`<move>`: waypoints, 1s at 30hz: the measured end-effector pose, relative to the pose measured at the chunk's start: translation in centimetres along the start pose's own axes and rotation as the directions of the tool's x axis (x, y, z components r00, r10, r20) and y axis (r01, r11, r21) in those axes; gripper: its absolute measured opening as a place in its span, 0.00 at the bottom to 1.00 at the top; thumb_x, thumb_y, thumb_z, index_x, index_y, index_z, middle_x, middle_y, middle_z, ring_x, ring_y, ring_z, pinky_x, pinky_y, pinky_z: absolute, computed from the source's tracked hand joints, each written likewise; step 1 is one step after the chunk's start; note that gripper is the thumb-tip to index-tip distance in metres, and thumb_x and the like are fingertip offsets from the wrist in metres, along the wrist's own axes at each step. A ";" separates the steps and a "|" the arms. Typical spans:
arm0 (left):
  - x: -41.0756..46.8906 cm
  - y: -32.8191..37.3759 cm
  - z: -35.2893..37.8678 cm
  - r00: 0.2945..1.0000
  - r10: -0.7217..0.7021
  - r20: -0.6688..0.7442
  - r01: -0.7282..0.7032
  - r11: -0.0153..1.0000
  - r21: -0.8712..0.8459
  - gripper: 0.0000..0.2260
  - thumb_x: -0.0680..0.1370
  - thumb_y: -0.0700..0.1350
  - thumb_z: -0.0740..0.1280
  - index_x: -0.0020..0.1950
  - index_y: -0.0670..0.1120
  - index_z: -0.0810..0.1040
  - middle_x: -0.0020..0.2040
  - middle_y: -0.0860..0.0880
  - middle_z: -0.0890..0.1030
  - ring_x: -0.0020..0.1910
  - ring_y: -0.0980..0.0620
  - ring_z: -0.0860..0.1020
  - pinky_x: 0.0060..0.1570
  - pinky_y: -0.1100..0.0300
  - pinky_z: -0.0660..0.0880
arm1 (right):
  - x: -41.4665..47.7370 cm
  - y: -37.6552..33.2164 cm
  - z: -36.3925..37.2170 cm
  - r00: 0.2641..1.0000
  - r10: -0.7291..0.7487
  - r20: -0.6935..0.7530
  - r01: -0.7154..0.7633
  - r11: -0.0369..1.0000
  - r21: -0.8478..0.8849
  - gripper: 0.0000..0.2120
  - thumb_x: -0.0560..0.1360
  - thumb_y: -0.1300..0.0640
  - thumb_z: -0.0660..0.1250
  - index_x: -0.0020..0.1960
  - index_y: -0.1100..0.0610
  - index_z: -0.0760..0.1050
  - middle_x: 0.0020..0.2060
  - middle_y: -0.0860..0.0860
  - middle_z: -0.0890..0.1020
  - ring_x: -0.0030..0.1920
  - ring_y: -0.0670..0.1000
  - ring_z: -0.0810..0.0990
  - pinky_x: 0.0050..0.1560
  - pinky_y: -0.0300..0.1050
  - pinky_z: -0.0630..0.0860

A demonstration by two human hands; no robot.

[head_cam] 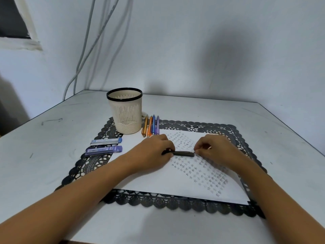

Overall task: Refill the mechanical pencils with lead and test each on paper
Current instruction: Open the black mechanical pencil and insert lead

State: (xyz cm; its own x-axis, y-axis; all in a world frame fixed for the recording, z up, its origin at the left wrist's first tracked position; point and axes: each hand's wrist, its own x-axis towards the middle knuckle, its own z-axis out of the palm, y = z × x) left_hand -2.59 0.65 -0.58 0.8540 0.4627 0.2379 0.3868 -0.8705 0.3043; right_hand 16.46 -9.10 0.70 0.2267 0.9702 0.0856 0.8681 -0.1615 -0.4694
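Low over the star-marked sheet of paper [158,182], the left hand [154,150] grips a black mechanical pencil [182,153] lying level, its fingers curled round the left end. The right hand [211,147] pinches the pencil's right end with curled fingertips. Four coloured pencils [151,125] lie side by side just right of the slotted pen cup [125,111], and two lead cases [106,141] rest on the black lace placemat [158,202] to the left.

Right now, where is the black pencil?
In the head view, the black pencil is sideways over the paper, near the middle, its ends held by the left hand and the right hand.
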 end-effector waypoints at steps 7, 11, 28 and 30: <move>-0.3 -0.4 0.7 0.996 0.019 -0.086 -0.024 0.998 -0.054 0.09 0.77 0.47 0.63 0.55 0.49 0.78 0.47 0.55 0.74 0.48 0.56 0.71 0.48 0.62 0.70 | 0.1 0.1 0.4 0.997 -0.078 0.015 0.079 0.989 -0.128 0.03 0.76 0.55 0.65 0.46 0.51 0.77 0.41 0.42 0.74 0.43 0.42 0.74 0.47 0.36 0.72; -0.5 -0.5 0.7 0.994 -0.009 -0.109 -0.001 0.995 -0.096 0.09 0.77 0.48 0.63 0.55 0.50 0.78 0.47 0.56 0.73 0.47 0.58 0.71 0.46 0.66 0.68 | 0.0 0.3 0.8 0.996 -0.090 0.008 0.090 0.983 -0.162 0.05 0.78 0.57 0.60 0.43 0.49 0.71 0.40 0.41 0.72 0.42 0.42 0.72 0.45 0.37 0.71; -1.4 0.2 0.2 0.973 -0.106 -0.206 0.042 0.955 -0.293 0.06 0.76 0.45 0.64 0.52 0.50 0.79 0.44 0.59 0.74 0.46 0.60 0.73 0.45 0.66 0.70 | -0.8 -1.3 0.0 0.970 0.213 -0.120 -0.064 0.694 0.717 0.06 0.74 0.66 0.64 0.45 0.56 0.77 0.41 0.55 0.81 0.44 0.54 0.80 0.49 0.47 0.80; -1.3 0.1 0.3 0.968 -0.125 -0.218 0.052 0.949 -0.310 0.06 0.76 0.45 0.64 0.52 0.50 0.79 0.44 0.59 0.74 0.46 0.61 0.73 0.44 0.67 0.70 | -0.8 -1.6 0.1 0.971 0.228 -0.067 -0.076 0.564 0.822 0.04 0.74 0.66 0.65 0.46 0.60 0.77 0.39 0.55 0.82 0.43 0.52 0.81 0.46 0.45 0.81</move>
State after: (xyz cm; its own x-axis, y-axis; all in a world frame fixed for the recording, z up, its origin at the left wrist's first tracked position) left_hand -3.56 -0.14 -1.15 0.7023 0.5930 0.3939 0.3041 -0.7502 0.5871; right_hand 14.84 -9.62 1.27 0.4475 0.8936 0.0351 0.1095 -0.0158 -0.9939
